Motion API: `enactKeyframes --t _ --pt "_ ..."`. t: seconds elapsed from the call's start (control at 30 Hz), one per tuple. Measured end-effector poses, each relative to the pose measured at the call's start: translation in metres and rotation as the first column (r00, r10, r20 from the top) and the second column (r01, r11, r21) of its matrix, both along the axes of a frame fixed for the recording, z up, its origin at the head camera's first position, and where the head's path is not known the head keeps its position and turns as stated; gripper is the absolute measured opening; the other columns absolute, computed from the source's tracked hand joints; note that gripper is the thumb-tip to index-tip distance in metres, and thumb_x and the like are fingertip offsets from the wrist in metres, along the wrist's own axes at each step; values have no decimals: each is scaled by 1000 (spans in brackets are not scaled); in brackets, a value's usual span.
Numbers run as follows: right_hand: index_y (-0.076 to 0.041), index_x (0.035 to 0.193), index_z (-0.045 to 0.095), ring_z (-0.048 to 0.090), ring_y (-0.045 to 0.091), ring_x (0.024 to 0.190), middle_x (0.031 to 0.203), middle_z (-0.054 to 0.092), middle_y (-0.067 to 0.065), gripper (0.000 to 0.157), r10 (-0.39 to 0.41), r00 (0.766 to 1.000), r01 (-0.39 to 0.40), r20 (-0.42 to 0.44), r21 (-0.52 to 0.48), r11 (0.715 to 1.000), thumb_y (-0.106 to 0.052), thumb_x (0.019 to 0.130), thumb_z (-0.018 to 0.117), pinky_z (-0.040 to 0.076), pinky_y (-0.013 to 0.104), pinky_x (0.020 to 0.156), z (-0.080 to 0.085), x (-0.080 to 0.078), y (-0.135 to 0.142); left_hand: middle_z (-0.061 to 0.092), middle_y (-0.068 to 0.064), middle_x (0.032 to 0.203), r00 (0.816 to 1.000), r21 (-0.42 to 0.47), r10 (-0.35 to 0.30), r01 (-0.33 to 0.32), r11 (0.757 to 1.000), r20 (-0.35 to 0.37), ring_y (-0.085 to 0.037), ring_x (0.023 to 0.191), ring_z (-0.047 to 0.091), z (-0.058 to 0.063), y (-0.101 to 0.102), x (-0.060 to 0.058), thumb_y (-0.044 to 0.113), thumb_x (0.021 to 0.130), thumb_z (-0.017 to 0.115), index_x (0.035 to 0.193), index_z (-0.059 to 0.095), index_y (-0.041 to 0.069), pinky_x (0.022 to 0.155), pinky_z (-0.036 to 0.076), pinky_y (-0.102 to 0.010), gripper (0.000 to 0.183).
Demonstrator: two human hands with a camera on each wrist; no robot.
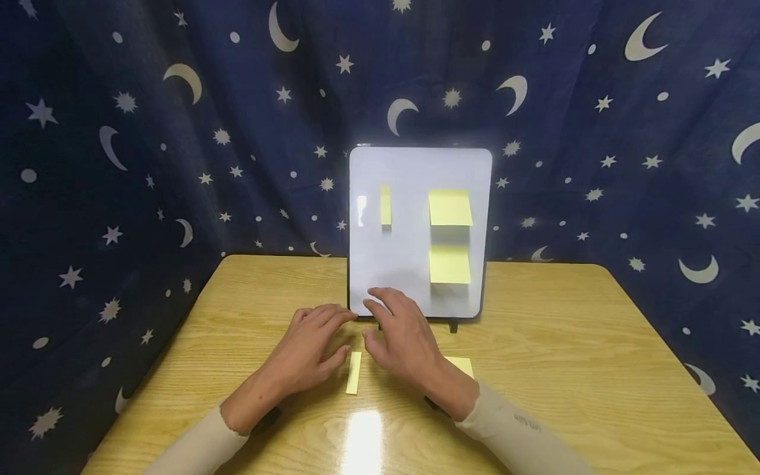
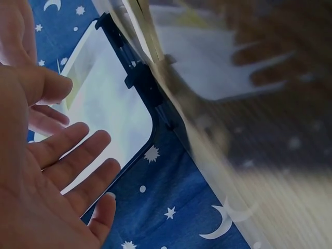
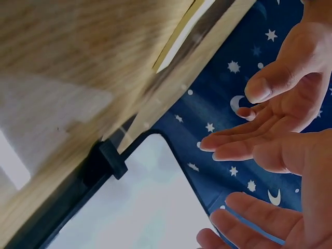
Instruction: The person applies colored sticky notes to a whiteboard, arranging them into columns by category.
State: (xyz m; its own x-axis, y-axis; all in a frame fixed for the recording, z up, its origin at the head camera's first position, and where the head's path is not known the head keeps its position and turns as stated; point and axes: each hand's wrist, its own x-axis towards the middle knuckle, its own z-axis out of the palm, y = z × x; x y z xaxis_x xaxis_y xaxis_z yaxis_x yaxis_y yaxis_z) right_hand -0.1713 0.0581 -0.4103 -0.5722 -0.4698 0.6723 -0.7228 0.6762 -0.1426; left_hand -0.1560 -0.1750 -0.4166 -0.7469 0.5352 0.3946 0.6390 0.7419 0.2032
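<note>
Both hands hover over the table in front of a small upright whiteboard (image 1: 406,264), and neither holds anything visible. The left hand (image 1: 311,349) has relaxed, spread fingers, its fingertips close to the board's lower left corner. Loosely bent fingers of the right hand (image 1: 404,336) overlap the board's lower edge in the head view. Between the hands, a narrow yellow sticky-note pad (image 1: 353,373) lies on the table; the right wrist view shows its side (image 3: 181,36). Another yellow sticky pad (image 1: 461,365) is partly hidden behind the right wrist.
On the board hang a narrow yellow note (image 1: 386,205) at left and two wider ones, an upper note (image 1: 450,208) and a lower note (image 1: 449,265), at right. Black feet (image 1: 453,326) support the board on the wooden table (image 1: 570,369). A star-and-moon curtain (image 1: 267,132) surrounds it.
</note>
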Motion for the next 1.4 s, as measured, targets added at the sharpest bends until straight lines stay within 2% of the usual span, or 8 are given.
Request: enactKeyframes --t 0.2,0.37,0.57,0.7,0.93,1.23,1.4 --pt "-5 122 73 63 31 126 136 67 11 39 -9 998 7 65 41 999 -18 86 76 52 47 105 -3 9 0 65 0 140 1000 -38 -17 17 999 3 -20 137 55 -2 -2 5 34 93 77 141 64 19 104 41 -47 52" --pt "-4 123 73 62 29 127 135 67 10 43 -9 996 3 84 73 997 -20 84 83 52 46 106 -8 13 0 64 0 141 1000 -70 -30 31 997 7 -20 135 56 -7 -5 11 38 92 79 142 65 17 103 42 -48 55" --pt "-3 124 73 61 26 127 133 68 7 45 -16 991 -1 133 125 992 -23 85 84 48 42 110 -11 19 -1 64 -1 140 998 -78 -46 49 996 40 -21 134 57 -11 -9 17 42 90 82 142 65 15 103 41 -48 61" --pt "-3 121 74 61 24 126 132 68 5 44 -27 987 0 161 166 986 -27 86 83 48 40 110 -14 23 -1 63 -1 140 996 -87 -59 64 994 61 -21 134 56 -14 -11 18 44 89 83 141 64 13 104 41 -50 63" --pt "-4 121 74 62 22 125 130 69 3 47 -12 981 -22 192 175 984 -30 84 84 48 37 110 -20 28 -1 64 0 138 992 -84 -88 96 992 91 -20 133 56 -15 -11 18 44 88 84 139 66 12 105 41 -48 63" --pt "-6 128 73 61 21 128 135 67 1 49 -15 943 -79 332 269 960 -33 89 82 46 36 113 -22 33 -4 65 2 137 985 -127 -97 115 985 143 -20 134 56 -17 -11 19 46 89 83 139 66 13 104 41 -49 63" --pt "-7 127 73 60 19 129 134 67 1 51 -22 925 -101 381 300 949 -36 87 85 47 35 113 -24 35 -7 64 1 138 983 -136 -98 119 983 153 -20 134 56 -18 -13 19 47 88 84 140 65 12 104 41 -49 65"
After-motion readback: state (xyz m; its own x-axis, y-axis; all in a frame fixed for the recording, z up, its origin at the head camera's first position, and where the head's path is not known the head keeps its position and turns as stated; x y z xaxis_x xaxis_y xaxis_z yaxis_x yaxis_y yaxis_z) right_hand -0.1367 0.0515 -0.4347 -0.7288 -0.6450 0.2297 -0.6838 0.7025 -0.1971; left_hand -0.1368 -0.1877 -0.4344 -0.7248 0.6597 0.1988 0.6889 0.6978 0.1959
